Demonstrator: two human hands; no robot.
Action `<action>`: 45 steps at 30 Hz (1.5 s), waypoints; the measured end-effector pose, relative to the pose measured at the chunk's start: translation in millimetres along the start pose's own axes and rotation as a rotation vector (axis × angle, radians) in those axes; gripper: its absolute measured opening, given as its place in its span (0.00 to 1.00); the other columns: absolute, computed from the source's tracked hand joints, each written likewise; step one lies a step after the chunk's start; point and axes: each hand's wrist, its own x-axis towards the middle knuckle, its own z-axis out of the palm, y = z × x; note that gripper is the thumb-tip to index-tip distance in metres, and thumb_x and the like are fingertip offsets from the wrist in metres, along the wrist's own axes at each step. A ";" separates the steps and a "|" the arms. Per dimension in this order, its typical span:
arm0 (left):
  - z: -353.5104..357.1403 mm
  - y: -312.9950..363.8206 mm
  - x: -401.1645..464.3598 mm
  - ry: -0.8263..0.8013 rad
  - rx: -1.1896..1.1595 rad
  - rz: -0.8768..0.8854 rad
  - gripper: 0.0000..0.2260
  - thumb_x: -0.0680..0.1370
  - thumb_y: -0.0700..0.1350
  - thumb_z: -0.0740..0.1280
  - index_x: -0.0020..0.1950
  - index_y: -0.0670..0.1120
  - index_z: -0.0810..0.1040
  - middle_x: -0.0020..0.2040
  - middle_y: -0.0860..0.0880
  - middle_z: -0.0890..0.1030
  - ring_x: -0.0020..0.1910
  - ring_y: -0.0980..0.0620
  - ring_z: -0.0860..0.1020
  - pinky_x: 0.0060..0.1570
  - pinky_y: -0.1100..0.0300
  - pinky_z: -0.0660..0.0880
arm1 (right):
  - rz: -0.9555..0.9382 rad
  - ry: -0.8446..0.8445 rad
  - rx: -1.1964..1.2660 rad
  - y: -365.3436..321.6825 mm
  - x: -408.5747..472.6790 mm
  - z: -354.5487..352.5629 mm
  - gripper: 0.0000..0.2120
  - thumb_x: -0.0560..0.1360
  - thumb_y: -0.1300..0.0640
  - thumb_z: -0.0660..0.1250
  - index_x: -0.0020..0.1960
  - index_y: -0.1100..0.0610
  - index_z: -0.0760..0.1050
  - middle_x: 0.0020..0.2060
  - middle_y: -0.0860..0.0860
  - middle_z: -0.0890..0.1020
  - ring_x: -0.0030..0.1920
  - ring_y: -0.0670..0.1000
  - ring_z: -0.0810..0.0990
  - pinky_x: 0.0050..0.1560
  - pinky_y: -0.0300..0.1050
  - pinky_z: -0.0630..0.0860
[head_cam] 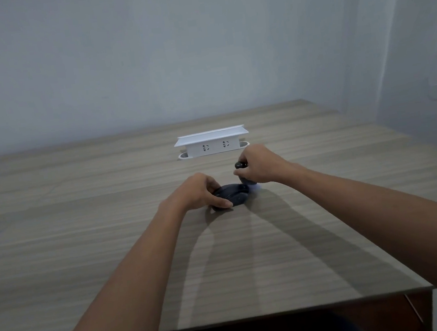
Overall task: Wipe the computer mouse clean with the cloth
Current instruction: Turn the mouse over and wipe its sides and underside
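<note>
A person's left hand [197,192] steadies a dark mouse [233,196] on a wood-grain table [83,235], the thumb along the mouse's near edge and the fingers curled over its far left side, pinching it from both sides. The mouse sits near the middle of the table, flat on the surface, slightly toward the person from a white socket box [212,144] that stands further back.

The mouse is low, rounded and matte black or dark grey; finer marks on its shell are too small to make out. It is likely light, rigid and a little slippery, so it would skate under a wipe unless held. The flanks, where the left hand already has it, look the sensible place to grip, leaving the top and front free for rubbing.

To the right, the right hand [259,164] is closed in a loose fist around a dark wad, apparently the cloth [242,165], which pokes out above and below the curled fingers. The lower end of the wad hangs just above or against the mouse's far right end; contact cannot be confirmed. A pale patch beside it on the table cannot be identified.

The cloth appears soft and bunched, so it should follow the mouse's curves with light pressure.
</note>
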 end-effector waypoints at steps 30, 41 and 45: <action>5.2 -0.3 -1.7 0.037 -0.002 -0.026 0.29 0.58 0.63 0.81 0.49 0.44 0.86 0.43 0.45 0.87 0.44 0.46 0.84 0.46 0.52 0.79 | -0.078 0.147 0.102 -6.8 -18.0 -2.5 0.19 0.73 0.59 0.69 0.27 0.62 0.67 0.24 0.59 0.73 0.25 0.56 0.69 0.28 0.46 0.65; 7.0 2.0 -3.1 0.050 -0.002 -0.027 0.25 0.62 0.58 0.82 0.52 0.45 0.86 0.45 0.49 0.87 0.47 0.50 0.84 0.52 0.50 0.81 | -0.029 0.118 0.021 13.4 -27.3 1.0 0.17 0.75 0.59 0.68 0.31 0.67 0.72 0.25 0.56 0.73 0.27 0.53 0.68 0.28 0.45 0.61; 6.1 3.0 -2.6 0.051 -0.006 -0.030 0.24 0.62 0.58 0.82 0.52 0.46 0.87 0.44 0.50 0.87 0.46 0.51 0.84 0.53 0.50 0.81 | -0.075 0.159 0.056 10.4 -31.4 5.1 0.17 0.75 0.58 0.69 0.31 0.67 0.72 0.25 0.56 0.74 0.28 0.53 0.68 0.28 0.44 0.61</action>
